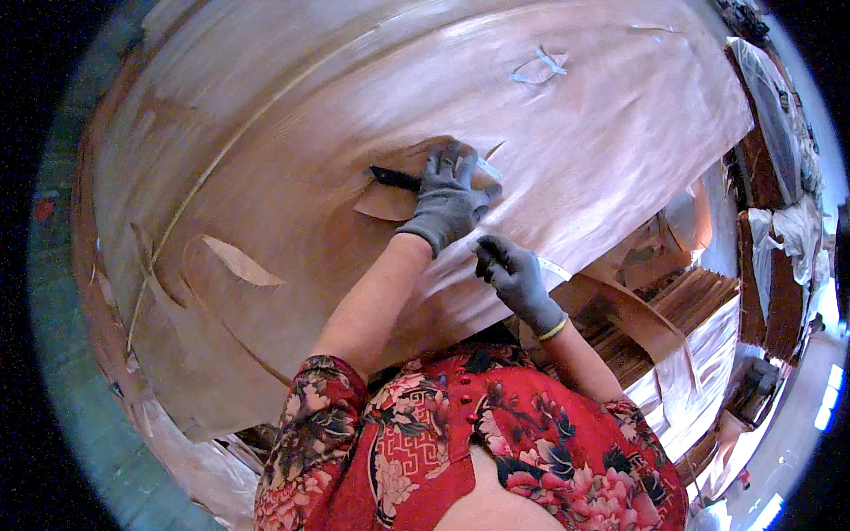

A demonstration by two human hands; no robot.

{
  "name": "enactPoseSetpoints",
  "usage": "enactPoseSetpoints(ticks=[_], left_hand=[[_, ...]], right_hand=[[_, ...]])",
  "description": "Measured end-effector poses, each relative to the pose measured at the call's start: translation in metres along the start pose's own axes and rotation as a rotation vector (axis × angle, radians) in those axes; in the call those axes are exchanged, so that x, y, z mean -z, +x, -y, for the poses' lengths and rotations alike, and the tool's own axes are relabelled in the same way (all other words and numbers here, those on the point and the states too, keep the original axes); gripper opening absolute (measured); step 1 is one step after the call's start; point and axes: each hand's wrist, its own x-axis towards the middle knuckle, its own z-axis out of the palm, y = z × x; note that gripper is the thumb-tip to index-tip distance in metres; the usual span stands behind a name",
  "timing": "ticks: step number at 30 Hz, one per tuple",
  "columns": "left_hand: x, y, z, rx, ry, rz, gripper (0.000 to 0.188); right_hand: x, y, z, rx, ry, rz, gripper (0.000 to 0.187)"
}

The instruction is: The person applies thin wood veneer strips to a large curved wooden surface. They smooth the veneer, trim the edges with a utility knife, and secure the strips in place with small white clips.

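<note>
My left hand [447, 196], in a grey glove, lies over a big sheet of thin pinkish-brown wood veneer [345, 115], fingers stretched out and pressing down. A black, narrow object [395, 179], perhaps a tool handle, sticks out from its left side; whether the hand grips it is hidden. Close to the fingertips shows a short pale-blue strip [489, 168]. A leaf-shaped veneer piece [382, 203] is beside the hand. Nearer to me, my gloved right hand [516, 281] is closed above the sheet, its contents unclear. A whitish strip [554, 269] shows beside it.
A pointed veneer sliver [241, 261] lies to the left. Light-blue tape [551, 62] marks a leaf-shaped spot at the far side. A stack of veneer [682, 301] stands at right, with wrapped stacks [768, 133] beyond it. Greenish floor [133, 469] shows lower left.
</note>
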Motion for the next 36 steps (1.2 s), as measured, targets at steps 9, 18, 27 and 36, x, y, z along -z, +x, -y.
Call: enactPoseSetpoints(ticks=[9, 18, 27, 36], left_hand=[[0.047, -0.108, 0.006, 0.264, -0.409, -0.498, 0.023], [0.078, -0.157, -0.012, 0.675, -1.144, -0.436, 0.017], [0.071, -0.153, 0.043, 0.478, -0.105, -0.689, 0.071], [0.040, -0.141, 0.091, 0.425, 0.256, -0.291, 0.056]], right_hand=[[-0.028, 0.015, 0.045, -0.034, 0.511, 0.065, 0.018], [-0.083, 0.029, 0.052, -0.158, 0.474, 0.330, 0.014], [-0.083, 0.031, 0.051, -0.259, 0.373, 0.370, 0.017], [-0.093, 0.072, 0.014, -0.254, 0.480, 0.187, 0.019]])
